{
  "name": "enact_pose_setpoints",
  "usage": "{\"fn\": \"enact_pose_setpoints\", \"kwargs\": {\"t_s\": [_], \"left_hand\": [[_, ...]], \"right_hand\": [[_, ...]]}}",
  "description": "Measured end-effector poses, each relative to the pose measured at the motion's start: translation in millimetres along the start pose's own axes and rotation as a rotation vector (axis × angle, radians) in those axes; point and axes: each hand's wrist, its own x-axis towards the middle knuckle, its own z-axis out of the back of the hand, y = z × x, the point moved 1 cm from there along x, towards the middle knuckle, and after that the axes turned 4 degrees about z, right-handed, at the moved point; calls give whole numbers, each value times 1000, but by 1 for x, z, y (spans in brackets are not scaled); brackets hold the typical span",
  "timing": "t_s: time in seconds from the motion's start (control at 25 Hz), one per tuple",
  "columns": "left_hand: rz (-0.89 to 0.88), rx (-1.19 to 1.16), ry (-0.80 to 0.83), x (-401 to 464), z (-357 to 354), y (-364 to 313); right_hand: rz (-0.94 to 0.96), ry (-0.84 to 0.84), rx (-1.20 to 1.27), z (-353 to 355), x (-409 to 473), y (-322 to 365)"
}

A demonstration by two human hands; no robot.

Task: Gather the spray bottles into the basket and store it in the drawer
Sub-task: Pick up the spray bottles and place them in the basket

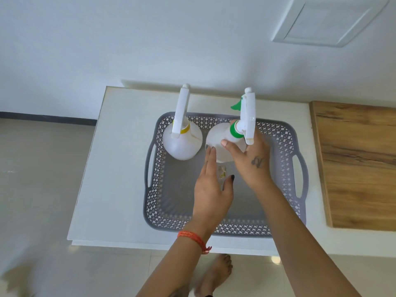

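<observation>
A grey perforated basket [280, 168] with two side handles sits on a white cabinet top [120, 168]. Inside it at the far left stands a white spray bottle with a yellow collar [182, 142], upright and untouched. Beside it a second white spray bottle with a green collar and green trigger [216, 140] is in the basket's far middle. My right hand [250, 161] grips this bottle around its neck and shoulder. My left hand [211, 189] hovers flat with fingers apart, its fingertips touching the green-collared bottle's lower side.
A small pale scrap [222, 172] lies on the basket floor between my hands. A wooden board [360, 163] adjoins the white top on the right. A white wall rises behind; tiled floor and my bare foot [216, 273] lie below the front edge.
</observation>
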Motion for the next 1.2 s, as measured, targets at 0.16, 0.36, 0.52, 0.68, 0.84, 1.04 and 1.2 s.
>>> {"fn": "enact_pose_setpoints", "kwargs": {"t_s": [0.16,0.36,0.52,0.68,0.84,1.04,1.2], "left_hand": [[12,11,-15,6,0,3],[45,-6,-30,8,1,3],[6,-180,-274,-10,4,-4],[-79,-294,-264,-35,-17,-29],[-150,-390,-109,-55,-60,-71],[-196,-364,133,-109,-150,-105],[-223,-265,318,-190,-244,-113]], "right_hand": [[21,6,0,-8,4,-7],[34,9,-15,-12,3,-2],[-53,23,-11,5,-12,-2],[-221,-99,172,45,-42,-4],[-293,-289,298,101,-76,-13],[-377,-546,419,196,-145,-45],[-459,-747,457,279,-243,-90]]}}
